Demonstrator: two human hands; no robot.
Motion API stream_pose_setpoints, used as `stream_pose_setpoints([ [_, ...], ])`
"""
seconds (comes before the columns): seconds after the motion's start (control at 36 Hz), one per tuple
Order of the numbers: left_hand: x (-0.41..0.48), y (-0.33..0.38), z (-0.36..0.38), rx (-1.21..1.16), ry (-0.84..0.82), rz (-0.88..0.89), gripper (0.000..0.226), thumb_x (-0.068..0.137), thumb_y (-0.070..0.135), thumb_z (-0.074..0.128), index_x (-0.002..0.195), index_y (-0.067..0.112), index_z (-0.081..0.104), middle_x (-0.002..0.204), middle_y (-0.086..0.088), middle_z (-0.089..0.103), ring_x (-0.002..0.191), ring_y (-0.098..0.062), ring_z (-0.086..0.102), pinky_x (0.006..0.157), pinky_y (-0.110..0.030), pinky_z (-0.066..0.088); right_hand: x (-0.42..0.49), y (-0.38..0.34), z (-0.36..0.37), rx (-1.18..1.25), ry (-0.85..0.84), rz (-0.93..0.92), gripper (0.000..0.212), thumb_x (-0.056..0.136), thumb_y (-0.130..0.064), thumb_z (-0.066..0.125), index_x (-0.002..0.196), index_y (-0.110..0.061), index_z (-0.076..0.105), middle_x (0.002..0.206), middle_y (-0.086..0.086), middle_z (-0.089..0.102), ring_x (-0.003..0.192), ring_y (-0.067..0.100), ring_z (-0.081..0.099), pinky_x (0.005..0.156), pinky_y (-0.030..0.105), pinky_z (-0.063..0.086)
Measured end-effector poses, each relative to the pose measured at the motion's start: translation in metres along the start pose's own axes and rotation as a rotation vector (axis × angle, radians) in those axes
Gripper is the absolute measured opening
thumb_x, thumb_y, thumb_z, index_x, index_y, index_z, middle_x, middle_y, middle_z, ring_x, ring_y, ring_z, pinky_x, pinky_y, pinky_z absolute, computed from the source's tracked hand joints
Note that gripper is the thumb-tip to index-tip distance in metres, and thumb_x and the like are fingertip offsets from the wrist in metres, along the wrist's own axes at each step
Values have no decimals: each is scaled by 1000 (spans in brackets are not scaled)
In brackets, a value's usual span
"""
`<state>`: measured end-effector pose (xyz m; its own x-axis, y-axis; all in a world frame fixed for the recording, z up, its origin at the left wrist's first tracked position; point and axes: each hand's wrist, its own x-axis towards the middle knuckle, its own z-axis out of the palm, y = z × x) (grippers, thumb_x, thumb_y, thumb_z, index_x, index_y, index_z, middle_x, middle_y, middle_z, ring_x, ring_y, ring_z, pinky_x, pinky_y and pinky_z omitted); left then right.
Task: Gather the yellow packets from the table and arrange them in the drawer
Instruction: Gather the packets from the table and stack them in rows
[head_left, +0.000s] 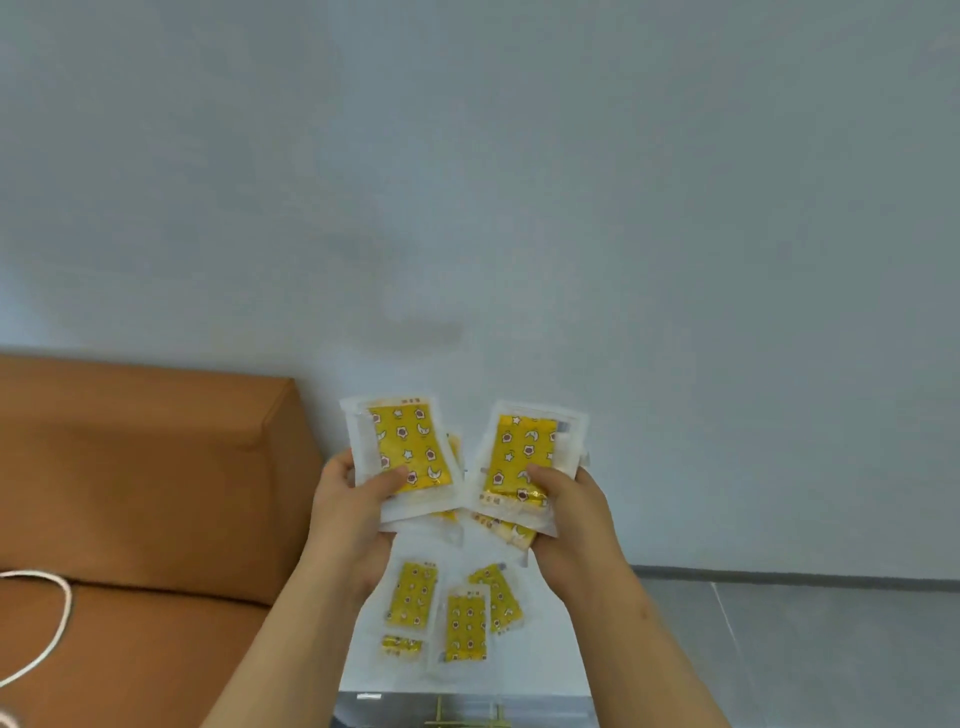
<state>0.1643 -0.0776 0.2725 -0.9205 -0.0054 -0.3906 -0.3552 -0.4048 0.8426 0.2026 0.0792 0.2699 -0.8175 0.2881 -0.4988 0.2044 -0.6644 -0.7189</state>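
My left hand (349, 512) grips a stack of yellow star-patterned packets (408, 447) in clear wrappers, thumb across the top one. My right hand (574, 512) holds a second stack of the same yellow packets (522, 449), thumb pressed on its front. Both stacks are raised above a small white table (545, 644). Several more yellow packets lie on that table below my hands, among them one (413, 595) at the left, one (467, 629) in the middle and a small one (401, 646) near the front. At the bottom edge an open drawer (467, 714) shows only partly.
A brown leather sofa (140, 493) stands left of the table, with a white cable (57, 618) lying on its seat. A pale wall fills the background, and grey floor tiles (810, 654) lie to the right.
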Motion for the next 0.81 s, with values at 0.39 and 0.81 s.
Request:
stream_pose_setpoints([
  [0.39, -164, -11, -109, -49, -40, -10, 49, 82, -20, 53, 116, 15, 48, 111, -12, 60, 104, -35, 59, 91, -55, 47, -209, 118, -22, 176, 119, -130, 20, 88, 6, 53, 95, -9, 63, 94, 14, 70, 84, 31, 66, 76, 47, 54],
  [0.81, -399, -77, -156, 73, -84, -4, 37, 84, -8, 60, 113, 14, 52, 93, -4, 63, 77, -20, 62, 70, -36, 51, -437, 177, -129, 177, 211, -215, 15, 85, 0, 63, 98, -8, 63, 88, 13, 72, 70, 26, 70, 60, 43, 59],
])
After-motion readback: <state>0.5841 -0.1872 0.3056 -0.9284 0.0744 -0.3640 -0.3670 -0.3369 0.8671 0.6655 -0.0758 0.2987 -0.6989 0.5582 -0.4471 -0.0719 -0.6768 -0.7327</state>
